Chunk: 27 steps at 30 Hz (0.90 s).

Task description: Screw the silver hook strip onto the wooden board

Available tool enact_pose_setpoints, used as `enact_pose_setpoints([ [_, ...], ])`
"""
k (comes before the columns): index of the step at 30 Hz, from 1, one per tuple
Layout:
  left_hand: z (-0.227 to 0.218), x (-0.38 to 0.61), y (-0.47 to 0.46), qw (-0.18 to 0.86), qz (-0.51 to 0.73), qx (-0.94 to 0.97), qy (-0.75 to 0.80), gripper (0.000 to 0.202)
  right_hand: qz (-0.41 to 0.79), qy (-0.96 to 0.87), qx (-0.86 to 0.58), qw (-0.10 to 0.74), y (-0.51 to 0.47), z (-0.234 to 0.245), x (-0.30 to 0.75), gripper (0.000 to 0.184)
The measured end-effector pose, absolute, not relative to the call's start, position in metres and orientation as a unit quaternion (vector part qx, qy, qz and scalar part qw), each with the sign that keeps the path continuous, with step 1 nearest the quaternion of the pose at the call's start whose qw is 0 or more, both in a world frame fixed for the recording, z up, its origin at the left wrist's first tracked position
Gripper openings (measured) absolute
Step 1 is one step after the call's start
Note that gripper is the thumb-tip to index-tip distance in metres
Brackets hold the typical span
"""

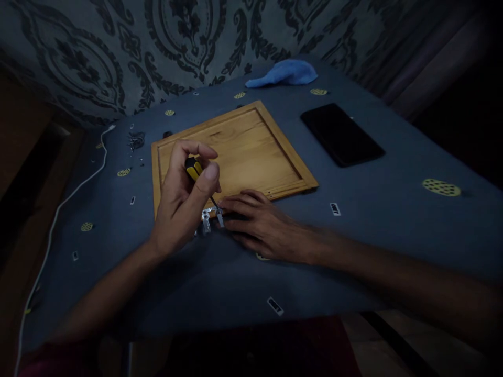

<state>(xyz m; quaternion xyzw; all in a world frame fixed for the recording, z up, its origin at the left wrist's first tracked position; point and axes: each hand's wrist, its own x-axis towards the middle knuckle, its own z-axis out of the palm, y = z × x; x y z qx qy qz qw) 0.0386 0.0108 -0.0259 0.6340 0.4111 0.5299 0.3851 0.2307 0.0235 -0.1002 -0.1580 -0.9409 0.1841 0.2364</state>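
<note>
My left hand [186, 191] is closed round a screwdriver [193, 168] with a yellow and black handle. Its thin shaft slants down to a metal hinge [207, 215] at the near edge of a framed wooden panel [243, 146]. The hinge's arms stick out past that edge over the cloth. Beside the hinge lies my right hand [261, 222], fingers stretched towards the screwdriver's tip and touching the panel's edge. Whether its fingertips pinch a screw there is too small to tell. The panel lies flat, its recessed face up.
A black tablet or phone [341, 133] lies right of the panel. At the back is a blue cloth or bag [286, 72]. A small heap of screws [135, 140] sits on the left, near a white cable [74, 192]. The patterned wall [184, 36] borders the table's far side.
</note>
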Motion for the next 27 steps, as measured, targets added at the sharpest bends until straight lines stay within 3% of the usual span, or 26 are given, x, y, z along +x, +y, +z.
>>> enact_pose_setpoints([
  [7, -0.023, 0.061, 0.023, 0.431, 0.596, 0.546, 0.401, 0.041, 0.182, -0.943, -0.148, 0.236, 0.024, -0.099, 0.231, 0.03],
  [16, -0.014, 0.063, 0.037, 0.525, 0.537, 0.554, 0.359, 0.061, 0.177, -0.944, -0.165, 0.225, 0.023, -0.1, 0.231, 0.03],
  [22, -0.013, 0.063, 0.039, 0.555, 0.493, 0.577, 0.34, 0.059, 0.177, -0.941, -0.162, 0.239, 0.023, -0.1, 0.23, 0.027],
  [27, -0.003, 0.059, 0.029, 0.496, 0.579, 0.543, 0.352, 0.048, 0.18, -0.944, -0.157, 0.228, 0.023, -0.1, 0.231, 0.032],
])
